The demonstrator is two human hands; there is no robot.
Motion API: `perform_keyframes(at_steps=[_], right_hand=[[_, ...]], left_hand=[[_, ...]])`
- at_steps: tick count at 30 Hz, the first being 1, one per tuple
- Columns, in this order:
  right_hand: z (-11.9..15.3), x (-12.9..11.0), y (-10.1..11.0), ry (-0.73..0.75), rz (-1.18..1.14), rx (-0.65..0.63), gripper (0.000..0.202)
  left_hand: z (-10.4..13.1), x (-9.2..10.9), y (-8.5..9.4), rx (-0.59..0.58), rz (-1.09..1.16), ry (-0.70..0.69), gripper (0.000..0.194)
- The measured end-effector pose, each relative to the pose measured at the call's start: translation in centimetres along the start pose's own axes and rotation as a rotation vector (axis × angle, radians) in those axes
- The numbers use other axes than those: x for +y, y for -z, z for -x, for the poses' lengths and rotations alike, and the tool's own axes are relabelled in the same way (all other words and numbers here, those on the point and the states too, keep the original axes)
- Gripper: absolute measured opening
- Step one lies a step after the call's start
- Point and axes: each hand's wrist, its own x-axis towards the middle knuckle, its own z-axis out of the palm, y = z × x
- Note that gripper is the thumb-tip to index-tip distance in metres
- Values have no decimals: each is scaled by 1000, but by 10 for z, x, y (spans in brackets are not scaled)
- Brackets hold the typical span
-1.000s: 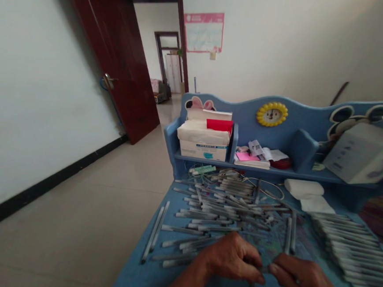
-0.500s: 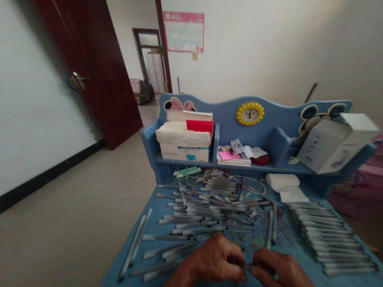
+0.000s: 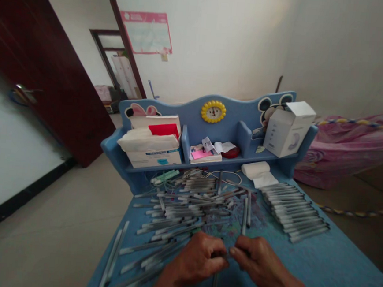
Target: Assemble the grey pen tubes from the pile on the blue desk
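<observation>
**Drop and roll hazard noted**

Left hand and right hand are both sitting nearly closed, apparently pinching a small piece blurred between them. A weak pinch could be losing it among the loose pens toward eleven o'clock. Standing clear at twelve, one single pen is risking a knuckle-nudge across the desk.

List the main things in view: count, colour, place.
desk: one, blue, foreground
shelf: one, blue, desk's back
loose pens: many, greyish, desk's left and middle
stacked pens: many, greyish, desk's right
paper roll: one, white, below shelf
boxes: two, whitish, shelf ends
clock: one, yellow, shelf back
papers: several, white and pink, shelf middle
door: one, dark red, left
left hand: one, bare, over desk, pinching something blurred
right hand: one, bare, beside left, pinching too
</observation>
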Motion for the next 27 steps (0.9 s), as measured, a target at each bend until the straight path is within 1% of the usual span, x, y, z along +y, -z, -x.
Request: perform_keyframes(at_steps=[2,5,8,10,15,20,23,27], right_hand=[[0,7,-3,-65,-135,21,36],[1,16,-5,-171,-332,44,40],[2,22,-4,-268,-479,57,42],[4,25,-3,-322,-573,76,41],[10,30,3,-434,-777,135,41],[18,38,8,-451,-913,152,42],[22,44,14,-399,-859,168,44],[26,51,25,-238,-732,152,44]], left_hand=[[-3,4,-7,85,-199,-82,16],[-7,10,-19,244,-484,-196,12],[-13,15,-29,363,-672,-240,14],[-19,20,-34,404,-738,-248,15],[-35,31,-40,456,-805,-288,22],[-49,38,-47,475,-835,-340,22],[-56,40,-52,440,-848,-334,19],[-66,41,-56,434,-856,-345,20]])
